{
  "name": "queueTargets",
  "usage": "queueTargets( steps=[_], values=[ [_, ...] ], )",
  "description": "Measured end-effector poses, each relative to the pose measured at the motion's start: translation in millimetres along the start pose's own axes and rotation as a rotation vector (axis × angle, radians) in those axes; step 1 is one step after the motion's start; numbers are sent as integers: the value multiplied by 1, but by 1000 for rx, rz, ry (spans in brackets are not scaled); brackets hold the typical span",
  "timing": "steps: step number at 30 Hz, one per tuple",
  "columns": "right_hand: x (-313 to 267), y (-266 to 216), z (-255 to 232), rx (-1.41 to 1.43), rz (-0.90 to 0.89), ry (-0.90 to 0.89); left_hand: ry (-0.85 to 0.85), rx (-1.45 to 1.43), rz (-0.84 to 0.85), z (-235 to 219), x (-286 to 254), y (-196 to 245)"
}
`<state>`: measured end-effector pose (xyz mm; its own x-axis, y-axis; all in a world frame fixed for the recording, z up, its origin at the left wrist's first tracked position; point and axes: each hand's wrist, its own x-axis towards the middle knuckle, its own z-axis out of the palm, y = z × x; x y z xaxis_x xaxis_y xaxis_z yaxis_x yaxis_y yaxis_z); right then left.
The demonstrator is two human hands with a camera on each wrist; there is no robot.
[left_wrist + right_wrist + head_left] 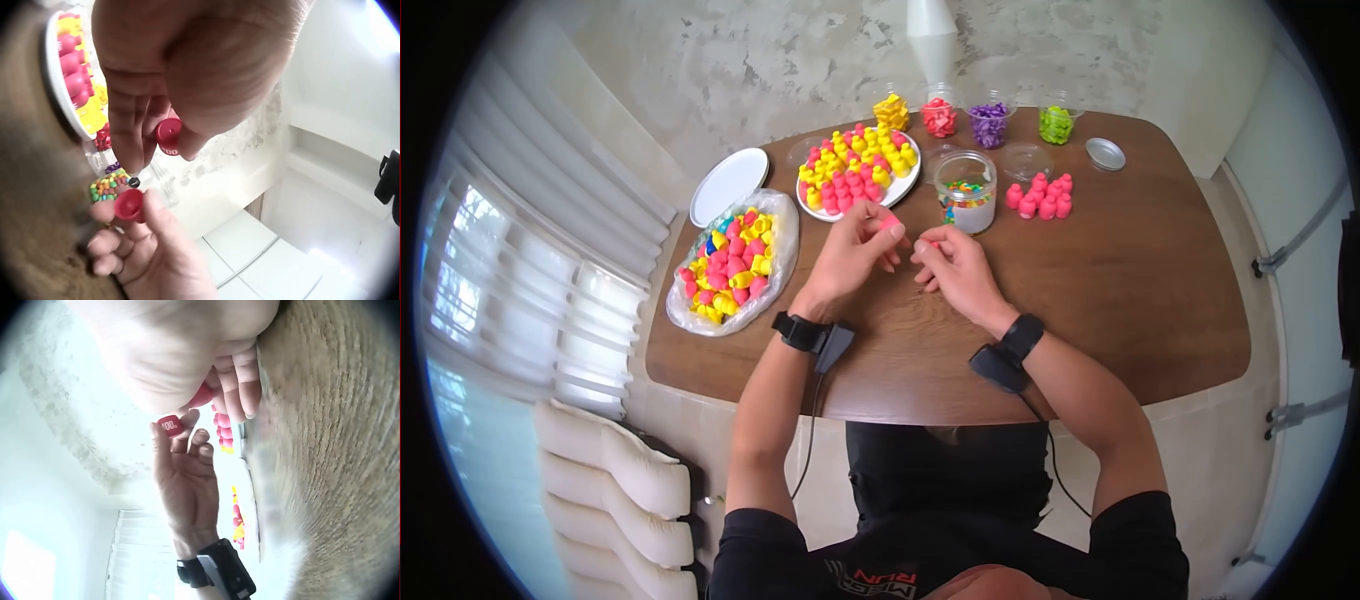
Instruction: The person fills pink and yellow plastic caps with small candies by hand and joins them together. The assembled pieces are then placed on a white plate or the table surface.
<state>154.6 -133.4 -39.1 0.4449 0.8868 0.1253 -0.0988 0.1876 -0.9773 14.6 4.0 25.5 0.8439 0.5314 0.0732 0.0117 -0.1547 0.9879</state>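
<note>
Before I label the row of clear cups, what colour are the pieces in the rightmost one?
Those pieces are yellowish green, clearest in the head view.

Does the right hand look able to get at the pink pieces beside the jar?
Probably yes: only bare table shows between the right hand and those pink pieces, with the jar off to one side, though the hand pinches another piece.
</note>
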Motion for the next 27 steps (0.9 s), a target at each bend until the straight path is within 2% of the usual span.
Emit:
queueTargets(
  steps=[3, 5, 12, 17, 27],
  values=[
    [1, 2, 1, -18, -1, 21, -67, -129, -79, -7, -1, -39],
    [0, 1, 2, -38, 6, 8, -107, -118, -72, -6, -2, -43],
    [-2, -5, 11, -116, 41, -19, -203, -254, -130, -5, -7, -53],
    [-1, 4, 7, -115, -24, -21, -264, -294, -161, -5, -9, -55],
    [-6, -1, 11, -155, -47, -73, -238, -435, -178, -9, -8, -59]
  ],
)
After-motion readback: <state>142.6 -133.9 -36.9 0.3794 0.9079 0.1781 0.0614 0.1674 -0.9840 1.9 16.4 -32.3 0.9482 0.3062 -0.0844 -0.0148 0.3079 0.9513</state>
